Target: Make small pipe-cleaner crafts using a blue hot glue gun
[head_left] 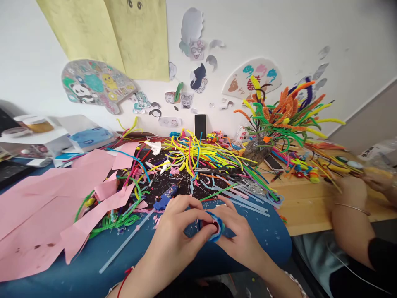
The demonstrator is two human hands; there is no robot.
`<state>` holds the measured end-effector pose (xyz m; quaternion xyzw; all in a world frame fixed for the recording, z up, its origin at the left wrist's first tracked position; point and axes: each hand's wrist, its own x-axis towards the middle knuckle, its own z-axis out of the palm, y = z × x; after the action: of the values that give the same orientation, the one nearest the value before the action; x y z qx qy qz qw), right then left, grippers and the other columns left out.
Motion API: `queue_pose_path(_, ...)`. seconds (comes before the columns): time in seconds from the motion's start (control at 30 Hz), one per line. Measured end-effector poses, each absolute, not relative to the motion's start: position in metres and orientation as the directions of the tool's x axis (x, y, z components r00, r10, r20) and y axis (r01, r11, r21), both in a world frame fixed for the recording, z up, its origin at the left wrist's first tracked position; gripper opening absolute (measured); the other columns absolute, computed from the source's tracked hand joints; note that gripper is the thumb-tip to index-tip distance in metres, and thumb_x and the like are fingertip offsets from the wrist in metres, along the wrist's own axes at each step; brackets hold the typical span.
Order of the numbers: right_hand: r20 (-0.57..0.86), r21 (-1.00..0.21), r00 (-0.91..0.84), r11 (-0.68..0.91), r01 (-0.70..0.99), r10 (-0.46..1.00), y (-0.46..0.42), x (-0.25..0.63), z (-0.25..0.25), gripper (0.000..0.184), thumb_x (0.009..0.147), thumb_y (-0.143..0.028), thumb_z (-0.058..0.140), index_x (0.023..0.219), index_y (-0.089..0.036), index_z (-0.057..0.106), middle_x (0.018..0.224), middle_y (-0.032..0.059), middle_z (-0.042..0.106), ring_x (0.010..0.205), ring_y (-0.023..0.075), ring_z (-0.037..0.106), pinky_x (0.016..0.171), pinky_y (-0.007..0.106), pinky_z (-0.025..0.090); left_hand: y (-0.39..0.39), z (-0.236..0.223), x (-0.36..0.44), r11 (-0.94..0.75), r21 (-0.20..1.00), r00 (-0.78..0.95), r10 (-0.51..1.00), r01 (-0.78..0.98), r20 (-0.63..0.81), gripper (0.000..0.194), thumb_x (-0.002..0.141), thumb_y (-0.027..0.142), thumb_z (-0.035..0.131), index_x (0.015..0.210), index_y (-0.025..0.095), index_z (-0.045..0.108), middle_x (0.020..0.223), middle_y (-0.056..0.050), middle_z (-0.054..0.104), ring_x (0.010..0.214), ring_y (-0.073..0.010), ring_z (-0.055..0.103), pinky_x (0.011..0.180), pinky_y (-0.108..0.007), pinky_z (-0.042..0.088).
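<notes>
Blue fuzzy ring [221, 226] at the near edge of the table [266, 238]
Left hand [186, 223] pinches it, thumb at the opening; right hand [237, 231] curls against its other side. Visible rim already rounded; what remains, I cannot tell.

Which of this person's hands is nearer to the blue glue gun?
The left hand: it is close by, just right of the blue glue gun and toward the person. The right hand is farther right, beyond the left.
</notes>
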<state>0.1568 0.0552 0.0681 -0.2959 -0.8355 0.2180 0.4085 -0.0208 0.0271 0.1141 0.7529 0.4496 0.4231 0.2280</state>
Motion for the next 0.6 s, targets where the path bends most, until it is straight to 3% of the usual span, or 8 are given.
queue_pose_path(0.17,0.596,-0.525,-0.463,0.755,0.393,0.656,0.057,0.155,0.068,0.022,0.09,-0.016,0.058,0.109,-0.025,0.063,0.092,0.0002,0.073,0.083,0.017,0.067,0.112,0.053,0.032,0.037,0.108,-0.018,-0.394,0.836,0.195,0.919,0.381,0.344,0.014,0.086,0.014,0.06,0.073,0.02,0.064,0.089,-0.004,0.059,0.087,-0.0185,0.058,0.077,-0.031,0.046)
queue_pose_path(0.3,0.67,-0.384,-0.43,0.778,0.497,0.606,0.061,0.155,0.062,0.031,0.089,-0.008,0.051,0.114,-0.023,0.062,0.095,0.0019,0.074,0.085,0.0173,0.068,0.112,0.055,0.03,0.036,0.107,-0.018,-0.327,0.888,0.196,0.941,0.323,0.276,0.016,0.086,0.015,0.057,0.071,0.02,0.059,0.092,-0.004,0.058,0.091,-0.0191,0.056,0.082,-0.032,0.045)
queue_pose_path(0.43,0.733,-0.319,-0.329,0.729,0.606,0.595,0.073,0.165,0.058,0.028,0.089,-0.009,0.054,0.111,-0.023,0.062,0.095,0.0036,0.074,0.085,0.0192,0.069,0.111,0.057,0.032,0.021,0.113,-0.03,-0.315,0.902,0.245,0.937,0.295,0.248,0.019,0.085,0.015,0.051,0.068,0.022,0.051,0.088,-0.003,0.058,0.083,-0.018,0.057,0.072,-0.028,0.046)
queue_pose_path(0.53,0.74,-0.363,-0.282,0.716,0.597,0.61,0.079,0.174,0.058,0.026,0.089,-0.011,0.057,0.111,-0.023,0.063,0.095,0.0042,0.074,0.085,0.0203,0.069,0.111,0.059,0.033,0.02,0.115,-0.051,-0.391,0.778,0.057,0.906,0.492,0.419,0.017,0.089,0.018,0.047,0.073,0.024,0.05,0.087,-0.002,0.058,0.082,-0.0186,0.056,0.072,-0.029,0.044)
queue_pose_path(0.6,0.694,-0.445,-0.339,0.748,0.492,0.635,0.08,0.176,0.06,0.025,0.089,-0.014,0.057,0.112,-0.024,0.062,0.097,0.0038,0.074,0.086,0.0199,0.069,0.112,0.058,0.032,0.033,0.112,-0.071,-0.312,0.68,-0.074,0.877,0.664,0.475,0.019,0.091,0.019,0.041,0.074,0.024,0.047,0.079,-0.001,0.058,0.075,-0.0192,0.055,0.066,-0.03,0.042)
